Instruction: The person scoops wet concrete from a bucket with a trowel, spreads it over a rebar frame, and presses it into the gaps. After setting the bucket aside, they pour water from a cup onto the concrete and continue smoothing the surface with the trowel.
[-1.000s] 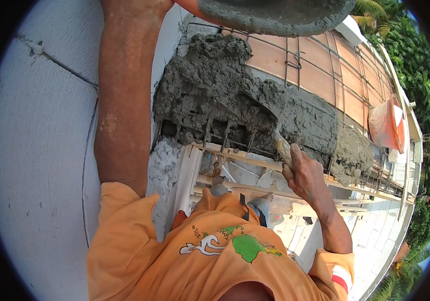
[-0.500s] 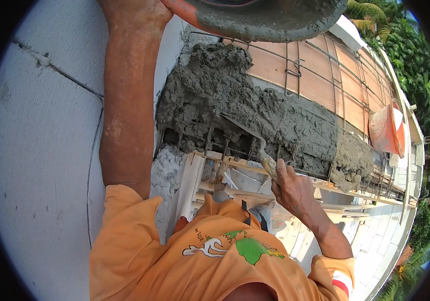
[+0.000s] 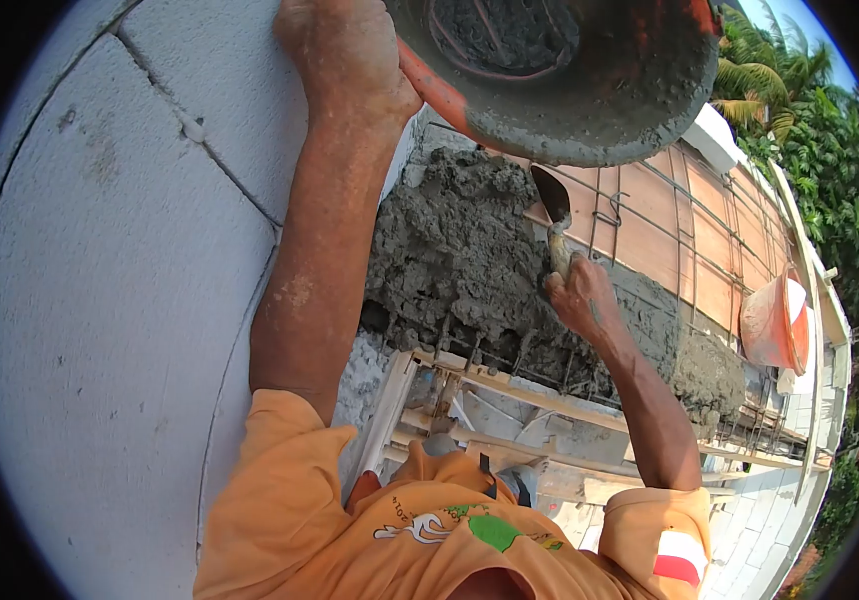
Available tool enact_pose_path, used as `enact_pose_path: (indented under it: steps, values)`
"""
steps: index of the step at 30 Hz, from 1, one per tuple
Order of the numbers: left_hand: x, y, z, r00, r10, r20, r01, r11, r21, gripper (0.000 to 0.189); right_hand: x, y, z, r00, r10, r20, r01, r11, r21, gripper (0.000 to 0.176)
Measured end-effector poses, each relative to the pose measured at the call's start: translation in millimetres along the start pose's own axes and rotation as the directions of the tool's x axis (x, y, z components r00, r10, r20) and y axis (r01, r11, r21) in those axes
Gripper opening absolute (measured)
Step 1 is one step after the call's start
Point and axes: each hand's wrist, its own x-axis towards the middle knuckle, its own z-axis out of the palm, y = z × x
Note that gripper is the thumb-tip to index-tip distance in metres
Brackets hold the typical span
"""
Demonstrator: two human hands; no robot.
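My left hand [image 3: 347, 58] is raised high and grips the rim of an orange bucket [image 3: 569, 75] caked in grey concrete, tipped over the work. My right hand [image 3: 579, 295] holds a trowel [image 3: 552, 205] by its wooden handle, blade pointing up towards the bucket's lower edge. Below both lies a mound of wet concrete [image 3: 459, 260] packed over steel rebar [image 3: 509, 350] in a formwork channel.
A white block wall [image 3: 119, 280] fills the left. Orange-brown formwork boards [image 3: 679, 250] with a rebar cage run off to the right, where a second orange bucket [image 3: 774, 320] rests. Wooden scaffolding planks [image 3: 509, 400] and white paving lie below. Trees stand beyond the edge.
My right hand lifted the trowel out of the concrete and up towards the bucket. The view tilted upward, bringing my left hand and the bucket's inside into view.
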Motion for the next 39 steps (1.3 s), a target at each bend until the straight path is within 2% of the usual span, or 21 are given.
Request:
enact_pose_path:
  steps: [2, 4, 7, 10, 12, 14, 18, 20, 21, 22, 24, 25, 26, 28, 29, 30, 31, 33, 34, 36, 39]
  values:
    - [-5.8, -0.9, 5.6, 1.0, 0.023, -0.011, -0.023, 1.0, 0.012, 0.04, -12.0, -23.0, 6.4, 1.0, 0.025, -0.01, -0.025, 0.999, 0.024, 0.037]
    - [-7.3, -0.8, 6.3, 0.999, 0.047, -0.026, -0.046, 0.999, 0.021, 0.041, -26.8, -54.0, -1.2, 0.999, -0.035, -0.03, 0.036, 0.999, 0.04, 0.037]
    - [-10.5, 5.2, 4.6, 0.994, 0.063, 0.087, -0.057, 0.996, -0.075, 0.04, -6.8, -73.1, 19.1, 0.999, -0.041, 0.014, 0.04, 0.997, 0.072, 0.034]
    - [-9.9, 8.3, -0.8, 0.999, 0.031, -0.011, -0.03, 0.999, 0.009, 0.039, 17.5, -91.1, 45.5, 0.996, -0.092, -0.005, 0.092, 0.99, 0.108, 0.034]
    - [-5.6, 4.4, -7.9, 0.996, 0.057, 0.068, -0.056, 0.998, -0.029, 0.039, 21.0, -89.8, 49.2, 0.992, -0.128, -0.023, 0.13, 0.987, 0.096, 0.035]
    - [-6.4, 3.6, -4.8, 0.997, 0.038, 0.074, -0.034, 0.998, -0.056, 0.039, 11.2, -82.5, 34.8, 0.983, -0.184, 0.002, 0.183, 0.975, 0.127, 0.038]
    - [-7.2, 0.3, 5.8, 1.0, 0.027, 0.008, -0.027, 1.0, -0.012, 0.039, -22.9, -67.7, 5.1, 0.991, -0.133, -0.034, 0.137, 0.979, 0.15, 0.033]
    - [-8.5, -0.6, 7.2, 1.0, 0.022, 0.002, -0.022, 1.0, 0.002, 0.039, -26.3, -65.8, 8.5, 0.991, -0.026, -0.13, 0.044, 0.99, 0.137, 0.032]
    - [-8.7, -0.9, 9.6, 1.0, 0.02, -0.003, -0.02, 1.0, 0.005, 0.039, -20.7, -68.0, 20.8, 0.998, -0.064, -0.022, 0.065, 0.993, 0.094, 0.033]
    - [-7.4, -1.2, 9.4, 1.0, 0.018, 0.007, -0.018, 1.0, 0.008, 0.039, -22.8, -78.9, 31.1, 0.998, -0.06, -0.027, 0.063, 0.993, 0.103, 0.033]
    - [-4.0, -2.9, 2.1, 0.994, 0.014, 0.105, -0.009, 0.999, -0.054, 0.039, -32.7, -101.7, 50.3, 0.98, -0.195, -0.022, 0.194, 0.98, -0.047, 0.029]
    - [-2.9, -4.2, -0.1, 0.994, 0.005, 0.107, 0.0, 0.999, -0.042, 0.039, -33.5, -104.6, 52.8, 0.972, -0.231, -0.036, 0.229, 0.972, -0.053, 0.038]
    - [-1.0, -5.1, -2.0, 0.99, 0.009, 0.139, 0.0, 0.998, -0.062, 0.039, -38.0, -106.4, 51.8, 0.972, -0.232, -0.028, 0.23, 0.972, -0.044, 0.038]
    - [1.7, -1.1, -0.3, 0.985, 0.004, 0.172, 0.009, 0.997, -0.071, 0.04, -55.3, -110.0, 46.0, 0.931, -0.365, -0.018, 0.354, 0.914, -0.198, 0.05]
    - [5.2, 4.7, 5.3, 0.993, -0.095, 0.07, 0.101, 0.991, -0.091, 0.04, -62.7, -108.4, 47.2, 0.931, -0.365, -0.018, 0.356, 0.915, -0.19, 0.05]
    - [5.3, 7.6, 7.7, 0.98, -0.193, -0.039, 0.187, 0.975, -0.122, 0.04, -71.9, -103.6, 47.7, 0.904, -0.428, -0.005, 0.409, 0.867, -0.284, 0.053]
    - [0.0, 4.2, 6.5, 0.98, -0.195, -0.043, 0.189, 0.975, -0.118, 0.04, -79.7, -100.1, 46.8, 0.874, -0.485, 0.013, 0.454, 0.809, -0.374, 0.056]
    - [-12.9, -4.7, 2.2, 0.974, 0.108, 0.197, -0.075, 0.983, -0.169, 0.037, -93.7, -98.2, 40.3, 0.857, -0.512, 0.057, 0.481, 0.755, -0.445, 0.054]
    - [-10.1, -5.3, -0.8, 0.977, 0.097, 0.191, -0.068, 0.986, -0.155, 0.037, -99.8, -96.7, 37.8, 0.838, -0.536, 0.105, 0.507, 0.692, -0.514, 0.052]
    - [3.2, -10.2, -6.6, 0.973, 0.074, 0.217, -0.066, 0.997, -0.043, 0.035, -108.1, -91.2, 35.9, 0.843, -0.524, 0.119, 0.506, 0.699, -0.505, 0.054]
    - [5.3, -14.9, -11.4, 0.972, 0.053, 0.229, -0.05, 0.999, -0.018, 0.034, -125.9, -82.6, 27.2, 0.805, -0.569, 0.169, 0.566, 0.652, -0.505, 0.056]
